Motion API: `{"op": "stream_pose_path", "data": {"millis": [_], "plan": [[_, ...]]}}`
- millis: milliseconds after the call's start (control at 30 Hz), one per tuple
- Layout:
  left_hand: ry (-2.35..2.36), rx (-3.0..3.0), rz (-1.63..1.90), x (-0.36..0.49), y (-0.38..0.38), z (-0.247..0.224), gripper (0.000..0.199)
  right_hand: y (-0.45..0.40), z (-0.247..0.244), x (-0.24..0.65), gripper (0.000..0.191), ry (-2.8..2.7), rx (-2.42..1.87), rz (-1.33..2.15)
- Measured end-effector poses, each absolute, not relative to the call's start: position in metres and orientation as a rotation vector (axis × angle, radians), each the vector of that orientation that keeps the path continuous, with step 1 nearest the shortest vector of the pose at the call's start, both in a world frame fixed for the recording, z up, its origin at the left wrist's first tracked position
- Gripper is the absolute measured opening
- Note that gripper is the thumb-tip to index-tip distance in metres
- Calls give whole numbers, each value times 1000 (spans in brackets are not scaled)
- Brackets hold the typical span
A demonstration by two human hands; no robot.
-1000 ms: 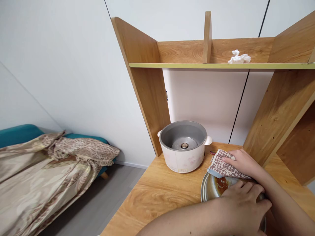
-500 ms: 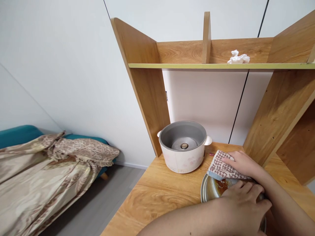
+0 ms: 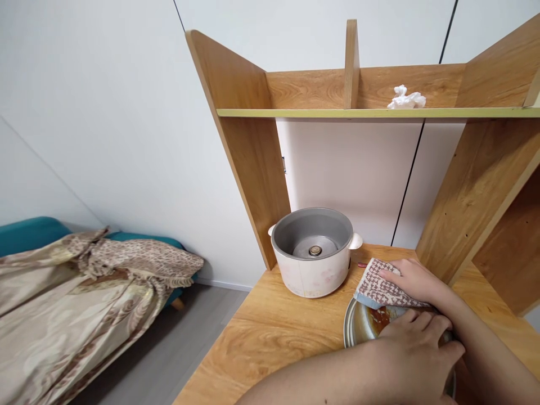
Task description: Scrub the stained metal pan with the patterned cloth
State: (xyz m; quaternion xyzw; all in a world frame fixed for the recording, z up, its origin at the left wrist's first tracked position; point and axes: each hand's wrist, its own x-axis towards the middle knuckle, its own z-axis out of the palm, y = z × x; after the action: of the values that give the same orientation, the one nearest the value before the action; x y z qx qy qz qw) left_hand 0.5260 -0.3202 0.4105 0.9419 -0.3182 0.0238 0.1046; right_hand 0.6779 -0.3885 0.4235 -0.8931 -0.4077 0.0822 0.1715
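A round metal lid (image 3: pixel 351 329) with ridged rim and brown stains lies at the lower right on the wooden tabletop. My left hand (image 3: pixel 422 346) reaches across it from the lower left, fingers curled over its middle; what lies under the palm is hidden. A patterned brown-and-white cloth (image 3: pixel 377 279) with a blue edge drapes over the lid's far side. My right hand (image 3: pixel 411 279) is closed on this cloth, pressing it against the rim. Left of the cloth stands a white rice cooker body (image 3: pixel 312 277) with its grey inside showing and no inner pot in it.
A wooden shelf unit (image 3: pixel 304 113) rises behind the tabletop (image 3: pixel 257 337), with a crumpled white tissue (image 3: pixel 406 99) on its shelf. Its side panels stand left and right. Across the grey floor (image 3: pixel 169 332) is a teal sofa (image 3: pixel 37 226) under a beige patterned cover (image 3: pixel 63 315).
The view has shifted very slightly. Both hands, the cloth and the lid keep nearly the same positions.
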Motion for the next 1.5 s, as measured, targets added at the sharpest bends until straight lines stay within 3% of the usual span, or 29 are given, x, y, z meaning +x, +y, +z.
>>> {"op": "stream_pose_path", "data": {"millis": [233, 800, 1067, 1500], "plan": [[-937, 2777, 62, 525, -321, 413, 67, -389, 417, 684, 58, -1145, -2569, 294], [-940, 2747, 69, 526, -319, 408, 67, -387, 427, 677, 46, -1126, -2570, 175], [-935, 2748, 88, 526, -319, 405, 66, -390, 414, 688, 63, -1138, -2531, 352], [-937, 2775, 89, 527, -320, 407, 67, -391, 413, 691, 69, -1108, -2539, 388]]}}
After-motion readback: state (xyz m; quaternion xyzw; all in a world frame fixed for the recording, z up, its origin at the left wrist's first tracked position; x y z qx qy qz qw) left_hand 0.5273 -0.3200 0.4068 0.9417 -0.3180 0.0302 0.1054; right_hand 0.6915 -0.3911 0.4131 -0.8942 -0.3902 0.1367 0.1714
